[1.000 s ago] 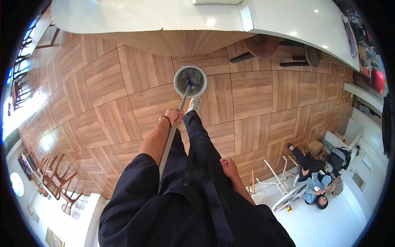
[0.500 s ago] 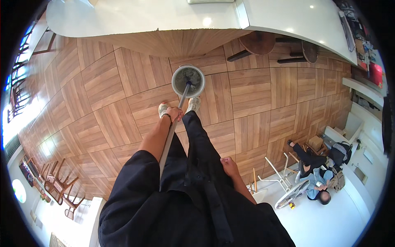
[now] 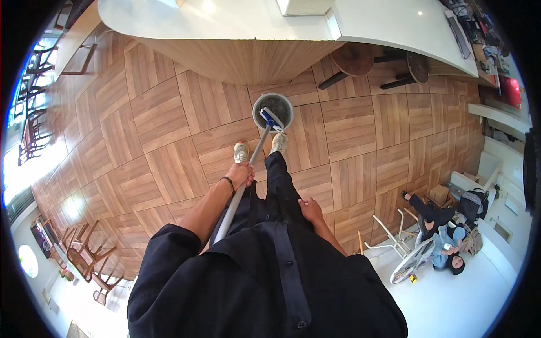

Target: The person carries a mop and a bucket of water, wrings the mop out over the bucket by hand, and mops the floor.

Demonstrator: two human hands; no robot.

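Grey pole in the left hand — the fingers wrap around it, closed firmly, with a dark band on the wrist behind. From there the pole slopes away to a blue joint and a pale mop head, which lies slantwise across the mouth of a grey bucket, its near end overlapping the rim from this viewpoint; how deep it sits I cannot tell. Water-like grey shows inside. The bucket stands on the wood-patterned floor, just beyond the pale right shoe, with the left shoe nearby. The right hand hangs by the right thigh, away from the pole, fingers curled inward — whether they press together I cannot tell. Ahead is a white-topped counter with a round brown stool partly beneath it. Well off to the right, another person sits.
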